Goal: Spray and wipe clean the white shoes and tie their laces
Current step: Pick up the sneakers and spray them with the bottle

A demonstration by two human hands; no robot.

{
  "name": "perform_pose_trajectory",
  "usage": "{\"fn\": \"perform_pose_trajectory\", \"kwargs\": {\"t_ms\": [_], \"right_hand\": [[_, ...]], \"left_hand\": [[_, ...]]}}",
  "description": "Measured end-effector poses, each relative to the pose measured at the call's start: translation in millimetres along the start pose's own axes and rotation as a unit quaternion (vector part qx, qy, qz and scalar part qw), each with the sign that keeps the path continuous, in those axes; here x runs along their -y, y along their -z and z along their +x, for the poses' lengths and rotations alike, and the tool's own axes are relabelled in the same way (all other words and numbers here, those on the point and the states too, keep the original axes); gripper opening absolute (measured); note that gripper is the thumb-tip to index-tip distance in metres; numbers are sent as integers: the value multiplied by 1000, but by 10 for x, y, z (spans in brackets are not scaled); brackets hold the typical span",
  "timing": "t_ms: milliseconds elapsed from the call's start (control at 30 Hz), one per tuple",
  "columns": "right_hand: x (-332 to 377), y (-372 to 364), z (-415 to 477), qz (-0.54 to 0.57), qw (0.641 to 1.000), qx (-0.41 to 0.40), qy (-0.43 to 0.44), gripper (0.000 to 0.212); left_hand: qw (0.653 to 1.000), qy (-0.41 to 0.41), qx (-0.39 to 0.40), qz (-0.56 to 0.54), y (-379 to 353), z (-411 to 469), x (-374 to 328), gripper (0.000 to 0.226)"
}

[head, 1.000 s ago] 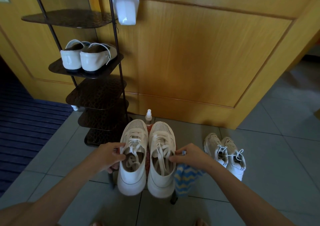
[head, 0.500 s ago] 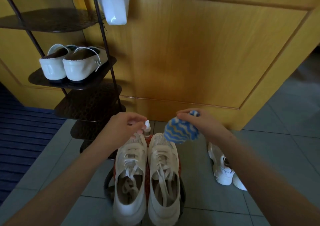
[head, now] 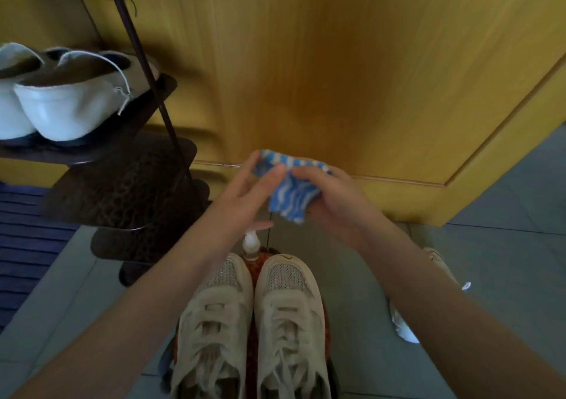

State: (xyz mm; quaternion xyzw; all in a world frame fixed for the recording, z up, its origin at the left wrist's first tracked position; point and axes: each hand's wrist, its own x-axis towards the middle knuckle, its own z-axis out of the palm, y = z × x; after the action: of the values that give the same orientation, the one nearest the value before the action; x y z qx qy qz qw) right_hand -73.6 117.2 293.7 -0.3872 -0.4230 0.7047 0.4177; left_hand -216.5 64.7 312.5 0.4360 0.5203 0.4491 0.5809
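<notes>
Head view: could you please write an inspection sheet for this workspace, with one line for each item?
Surface: grey tiled floor.
Job's things: white sneakers side by side on a red stand, laces look loose; spray bottle behind their toes; striped cloth.
Clutter: second white pair, partly hidden behind the right forearm.
Grips: left hand and right hand both hold the cloth above the bottle.
Cables: nothing seen.
Surroundings: wooden door; shoe rack with white loafers; blue mat.

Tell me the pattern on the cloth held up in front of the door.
The cloth is blue with pale wavy stripes. It shows in the head view, the only view here.
</notes>
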Motion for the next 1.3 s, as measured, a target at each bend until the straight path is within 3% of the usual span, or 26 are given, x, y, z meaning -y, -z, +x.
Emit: {"fn": "perform_pose_trajectory", "kwargs": {"t_ms": [67, 167, 233, 300, 433, 633, 733, 833, 933, 1300], "right_hand": [[-53, -164, 80, 3, 998, 67, -17, 33], [-43, -199, 190, 17, 994, 109, -29, 46], [-35, -78, 249, -88, 992, 80, 37, 39], [-103, 113, 276, -256, 962, 46, 79, 33], [-560, 318, 216, -388, 905, 174, 2, 58], [-961, 184, 350, -398, 898, 188, 16, 33], [-981, 188, 354, -300, 940, 157, 46, 21], [-847, 206, 311, -86, 988, 121, 28, 24], [-695, 268, 274, 89, 985, 141, -45, 34], [-552, 418, 82, 161, 969, 184, -44, 37]], "left_hand": [[998, -15, -38, -42, -1, 127, 2, 49], [988, -57, -140, -6, 136, 271, 93, 29], [982, -86, -170, 9, 259, 326, 152, 20], [975, -102, -197, -9, 393, 378, 157, 11], [977, -91, -190, -36, 577, 473, 127, 12], [983, -59, -171, -24, 583, 484, 267, 12], [986, -38, -162, -16, 585, 484, 314, 12], [987, -39, -156, -12, 570, 476, 330, 13], [988, -27, -150, -9, 539, 464, 334, 13], [993, 19, -112, 6, 445, 386, 388, 11]]}}
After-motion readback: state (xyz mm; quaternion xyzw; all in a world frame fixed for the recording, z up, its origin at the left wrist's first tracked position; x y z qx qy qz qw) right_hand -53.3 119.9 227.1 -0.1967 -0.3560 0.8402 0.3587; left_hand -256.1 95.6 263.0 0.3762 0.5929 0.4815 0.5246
